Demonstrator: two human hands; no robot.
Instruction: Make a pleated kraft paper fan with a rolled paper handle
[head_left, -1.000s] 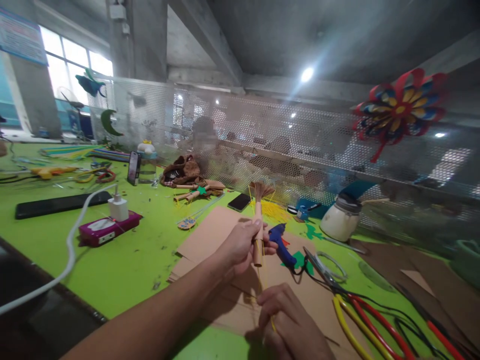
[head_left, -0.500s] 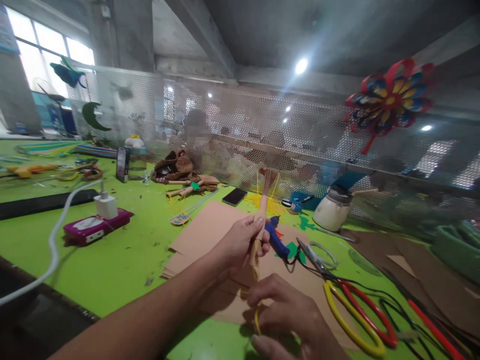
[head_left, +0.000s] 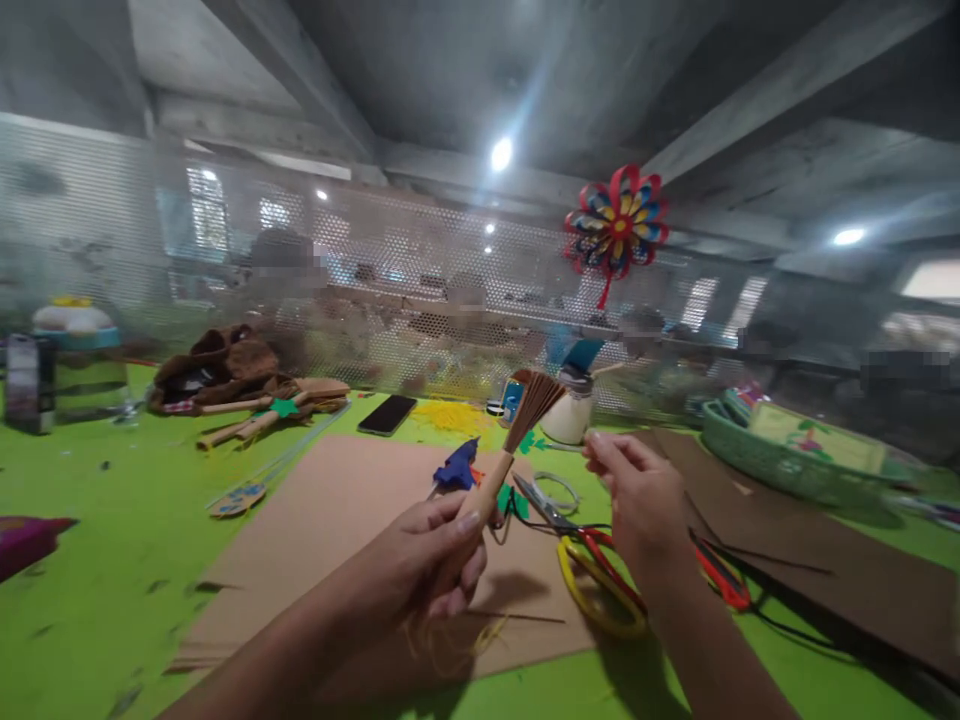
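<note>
My left hand (head_left: 442, 550) is wrapped round a rolled tan paper stem (head_left: 489, 486) with a fan of thin brown strips (head_left: 534, 408) at its top, tilted up to the right. Loose yellow raffia strands (head_left: 491, 632) hang below that hand. Raised to the right, my right hand (head_left: 637, 490) has thumb and fingers pinched together; whatever they hold is too small to make out. Large scissors with red and yellow handles (head_left: 596, 580) lie between the hands on brown paper sheets (head_left: 300, 540). A blue glue gun (head_left: 457, 466) rests behind the left hand.
A white jar (head_left: 568, 412) stands behind my right hand. Farther right is a green basket (head_left: 787, 450) beside dark brown sheets (head_left: 862, 570). At the back left lie a phone (head_left: 387, 415) and paper stems with a green star (head_left: 283, 407). A mesh screen (head_left: 420, 260) closes the back.
My view has turned right. My right hand has gone from below the stem up to the right, away from it. My left hand still grips the stem, now tilted more to the right.
</note>
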